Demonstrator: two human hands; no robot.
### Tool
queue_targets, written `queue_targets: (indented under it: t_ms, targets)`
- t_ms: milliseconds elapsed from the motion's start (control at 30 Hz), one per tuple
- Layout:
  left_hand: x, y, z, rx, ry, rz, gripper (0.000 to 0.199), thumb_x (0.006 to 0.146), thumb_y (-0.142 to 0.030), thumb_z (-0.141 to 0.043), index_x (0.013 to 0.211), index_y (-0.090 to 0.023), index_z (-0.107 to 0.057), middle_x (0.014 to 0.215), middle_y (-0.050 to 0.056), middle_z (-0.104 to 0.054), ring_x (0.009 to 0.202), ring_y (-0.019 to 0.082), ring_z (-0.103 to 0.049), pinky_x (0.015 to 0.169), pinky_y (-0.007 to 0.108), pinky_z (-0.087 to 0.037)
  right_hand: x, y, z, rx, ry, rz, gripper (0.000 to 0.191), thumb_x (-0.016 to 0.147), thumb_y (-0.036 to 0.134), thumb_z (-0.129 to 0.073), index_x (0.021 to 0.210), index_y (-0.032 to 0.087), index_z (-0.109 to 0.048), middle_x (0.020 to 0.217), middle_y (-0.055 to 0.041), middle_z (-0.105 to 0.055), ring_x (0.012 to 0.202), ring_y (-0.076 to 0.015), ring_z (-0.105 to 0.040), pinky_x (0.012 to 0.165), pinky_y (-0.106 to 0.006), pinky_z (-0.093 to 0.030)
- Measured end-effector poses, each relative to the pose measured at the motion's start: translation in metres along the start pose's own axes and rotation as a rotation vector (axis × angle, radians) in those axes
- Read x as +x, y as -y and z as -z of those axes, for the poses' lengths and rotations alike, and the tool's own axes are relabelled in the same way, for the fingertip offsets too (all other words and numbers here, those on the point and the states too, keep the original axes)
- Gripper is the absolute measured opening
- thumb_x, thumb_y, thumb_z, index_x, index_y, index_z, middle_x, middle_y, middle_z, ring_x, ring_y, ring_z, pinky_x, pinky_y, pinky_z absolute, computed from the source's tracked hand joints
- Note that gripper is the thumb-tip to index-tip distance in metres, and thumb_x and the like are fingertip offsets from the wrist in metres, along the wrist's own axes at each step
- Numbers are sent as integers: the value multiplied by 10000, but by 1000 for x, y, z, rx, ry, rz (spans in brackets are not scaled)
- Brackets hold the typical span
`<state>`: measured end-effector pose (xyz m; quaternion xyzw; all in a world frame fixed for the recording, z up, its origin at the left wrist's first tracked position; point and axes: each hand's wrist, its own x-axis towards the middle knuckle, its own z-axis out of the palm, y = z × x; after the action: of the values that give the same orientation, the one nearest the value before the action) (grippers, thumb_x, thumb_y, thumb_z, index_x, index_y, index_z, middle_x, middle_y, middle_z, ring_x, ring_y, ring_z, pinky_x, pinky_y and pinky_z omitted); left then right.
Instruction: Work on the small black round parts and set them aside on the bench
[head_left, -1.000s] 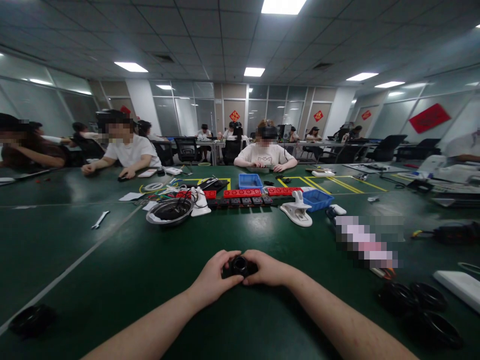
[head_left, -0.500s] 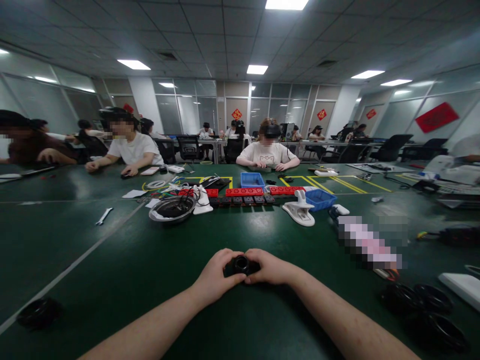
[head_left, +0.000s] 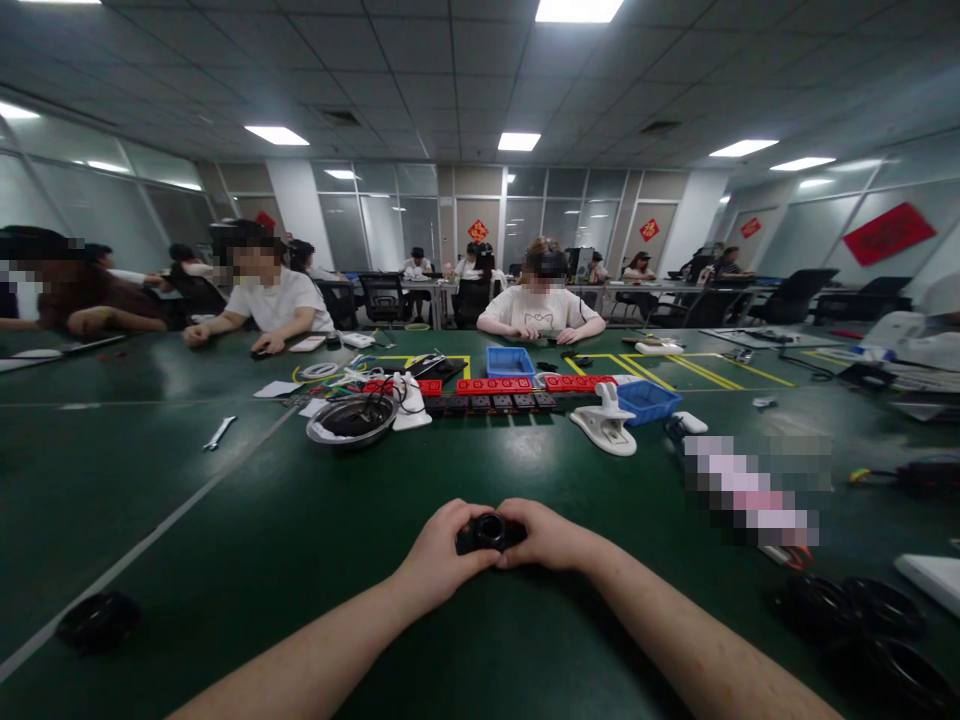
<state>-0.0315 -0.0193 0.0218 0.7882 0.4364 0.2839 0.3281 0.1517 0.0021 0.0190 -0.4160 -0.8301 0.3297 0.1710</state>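
In the head view, my left hand (head_left: 448, 545) and my right hand (head_left: 541, 535) are wrapped around the two sides of a black part with a round, ring-shaped opening (head_left: 490, 530). The opening faces up toward me. Both thumbs press at its near edge and almost meet. Fingers cover most of its body, so its exact kind is hidden. It is held low over the green table (head_left: 360, 560); whether it touches the surface I cannot tell.
Black ring-shaped parts (head_left: 885, 605) lie at the right, another black part (head_left: 99, 620) at the left. Beyond are a wrench (head_left: 220, 434), a metal bowl (head_left: 319, 432), red power strips (head_left: 495, 385), a white clamp base (head_left: 606, 425) and blue bins (head_left: 649, 402). Co-workers sit across the table.
The camera view has shifted slightly, moving the scene a little right and down. My hands keep the same grip on the black part, whose opening shows slightly more.
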Motion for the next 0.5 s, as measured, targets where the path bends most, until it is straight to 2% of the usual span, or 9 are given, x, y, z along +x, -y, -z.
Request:
queue_targets:
  t_ms: [167,333,433,500]
  targets:
    - [1,2,-8,7,-82,46,340,601,-301,-647,911,-198,-551,865,19,-515,790,180,-487,669,270,-388,3,6,-11,-168,-79,-116,391,493,390,-706,738,152,-517,718,18,-505,642,-124,-454,511,-196,-315]
    - [2,2,-12,50,-195,88,297,602,-294,-642,860,-184,-544,844,25,-516,786,190,-485,682,285,-391,2,19,-29,-483,-289,-223,322,609,438,-588,731,150,-514,727,-43,-540,694,-185,-483,606,-280,-345]
    - [2,2,-10,37,-174,79,308,605,-288,-640,881,-189,-545,856,28,-514,799,196,-481,691,293,-394,-1,20,-28,-507,-316,-168,430,583,505,-589,813,147,-526,811,-68,-542,763,-222,-485,675,-332,-349]
    - [2,2,-7,10,-122,53,317,613,-280,-635,906,-198,-547,864,25,-511,800,190,-480,690,288,-394,-3,18,-21,-415,-259,-67,543,537,529,-623,925,164,-516,882,-62,-533,810,-223,-478,705,-332,-352]
